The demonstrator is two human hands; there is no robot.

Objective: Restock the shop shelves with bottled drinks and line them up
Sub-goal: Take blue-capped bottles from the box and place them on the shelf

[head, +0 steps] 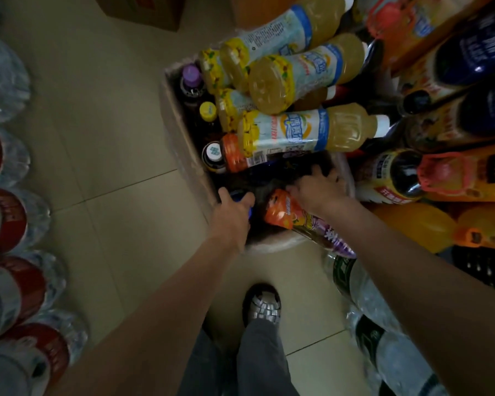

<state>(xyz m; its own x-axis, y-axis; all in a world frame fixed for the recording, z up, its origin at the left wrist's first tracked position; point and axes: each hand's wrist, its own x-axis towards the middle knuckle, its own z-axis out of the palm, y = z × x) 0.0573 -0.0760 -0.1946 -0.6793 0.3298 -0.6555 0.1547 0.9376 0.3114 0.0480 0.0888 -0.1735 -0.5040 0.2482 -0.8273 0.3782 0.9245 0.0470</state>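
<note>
Fingers of left hand curl over blue-capped bottle.

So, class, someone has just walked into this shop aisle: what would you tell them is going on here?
A person is bent over a cardboard box of mixed bottled drinks on the tiled floor. The left hand grips a blue-capped bottle at the box's near corner. The right hand reaches into the box, resting against an orange-labelled bottle lying tilted. Yellow juice bottles lie piled across the box. No bottle has left the box yet.
</note>
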